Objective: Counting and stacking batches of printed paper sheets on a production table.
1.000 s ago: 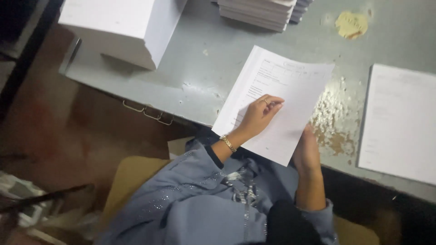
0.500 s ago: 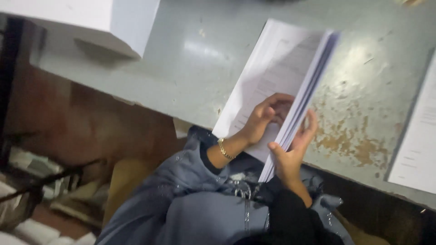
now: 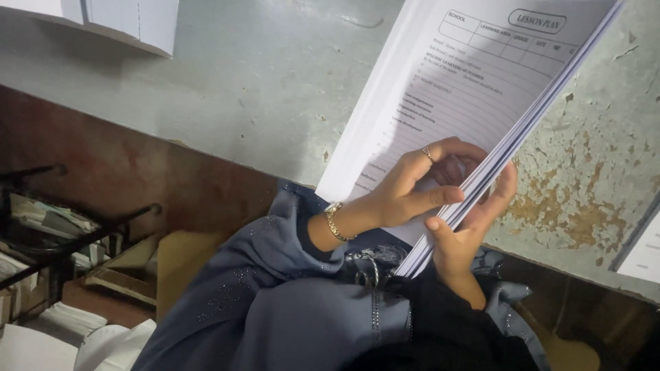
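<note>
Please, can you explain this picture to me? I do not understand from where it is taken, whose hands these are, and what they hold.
The camera sits on a person's head and looks down, so both hands are that person's own. The left hand, with a ring and a gold bracelet, presses on a stack of printed sheets. The right hand grips the stack's lower edge, tilting it up. Below lies a worn grey table with flaking paint; another white stack sits at the upper left.

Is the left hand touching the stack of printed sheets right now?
Touching. The head view shows the left hand lying on the top page of the stack of printed sheets, fingers curled against the paper.
</note>
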